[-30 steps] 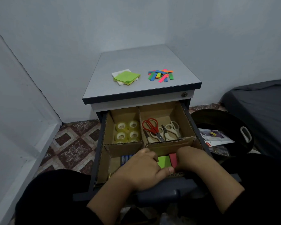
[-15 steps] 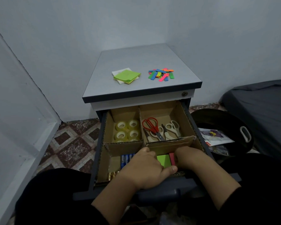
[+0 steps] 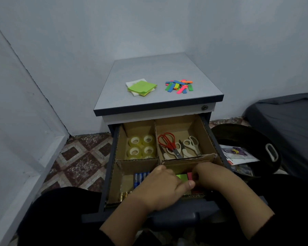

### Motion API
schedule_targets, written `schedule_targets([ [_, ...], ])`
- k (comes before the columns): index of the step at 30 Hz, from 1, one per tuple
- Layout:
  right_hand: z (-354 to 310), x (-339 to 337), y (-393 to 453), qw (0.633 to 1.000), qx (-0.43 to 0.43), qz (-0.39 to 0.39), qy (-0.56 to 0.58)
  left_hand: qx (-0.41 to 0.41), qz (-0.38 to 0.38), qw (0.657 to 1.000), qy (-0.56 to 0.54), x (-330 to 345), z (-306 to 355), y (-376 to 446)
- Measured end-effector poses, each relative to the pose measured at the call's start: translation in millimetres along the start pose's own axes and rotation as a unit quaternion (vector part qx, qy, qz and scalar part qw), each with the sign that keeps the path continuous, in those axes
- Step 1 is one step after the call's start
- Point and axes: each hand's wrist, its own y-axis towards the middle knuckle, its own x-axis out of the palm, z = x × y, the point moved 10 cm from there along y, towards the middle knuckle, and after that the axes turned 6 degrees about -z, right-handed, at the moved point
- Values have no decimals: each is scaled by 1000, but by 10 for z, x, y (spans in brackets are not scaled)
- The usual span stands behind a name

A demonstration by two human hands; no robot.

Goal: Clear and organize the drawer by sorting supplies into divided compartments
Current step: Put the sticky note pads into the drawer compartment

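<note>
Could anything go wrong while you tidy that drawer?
Maybe. Both hands, the left hand and the right hand, crowd around the green pad in one small compartment, so they might bend its cardboard divider. The colored strips lie loose near the cabinet top's front edge and could slide off.

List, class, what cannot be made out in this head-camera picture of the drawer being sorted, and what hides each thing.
- Sticky notes in the front right compartment: mostly hidden by the left hand and right hand.
- Batteries: count unclear, the left hand covers part.
- Print on the paper in the black bin: too small.
</note>
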Motion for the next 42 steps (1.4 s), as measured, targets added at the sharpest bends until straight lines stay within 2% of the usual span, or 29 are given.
schedule_targets([
  [2, -53, -203, -134, 998, -28, 48, 26, 18, 57, 993, -98, -242, 13, -71],
  [4, -116, -487, -322, 987, -62, 134, 65, 11, 143, 976, -166, -589, -62, -187],
  [7, -273, -917, -554, 951, -108, 265, 120, -36, 304, 918, -251, -1147, -437, -385],
  [9, -461, -1172, -628, 916, -153, 336, 159, -87, 392, 882, -245, -1497, -755, -476],
  [12, -772, -1559, -642, 856, -207, 429, 200, -187, 430, 854, -226, -1892, -1313, -419],
  [15, -1065, -2009, -527, 816, -226, 486, 215, -238, 412, 845, -246, -2126, -1809, -187],
  [17, -1201, -2275, -332, 815, -215, 491, 222, -268, 385, 849, -245, -2211, -2061, -2],
  [19, -1265, -2459, -51, 832, -181, 474, 223, -290, 361, 854, -237, -2285, -2219, 171],
  [22, -1273, -2533, 248, 856, -128, 451, 219, -325, 339, 868, -161, -2377, -2328, 358],
  [25, -1321, -2555, 329, 868, -89, 470, 136, -358, 300, 880, -87, -2420, -2392, 505],
  [31, -1214, -2585, 424, 868, -101, 441, 207, -360, 298, 877, -112, -2490, -2469, 576],
  [34, -1189, -2577, 387, 859, -148, 430, 236, -339, 369, 845, -187, -2505, -2492, 454],
  [36, -1145, -2563, 367, 841, -181, 422, 286, -319, 430, 804, -260, -2494, -2500, 301],
  [39, -1050, -2548, 326, 794, -234, 406, 388, -296, 506, 733, -345, -2435, -2525, 66],
  [40, -1021, -2541, 312, 777, -252, 396, 420, -297, 521, 720, -350, -2416, -2515, 2],
  [42, -990, -2513, 302, 754, -276, 372, 465, -316, 529, 720, -320, -2376, -2452, -101],
])
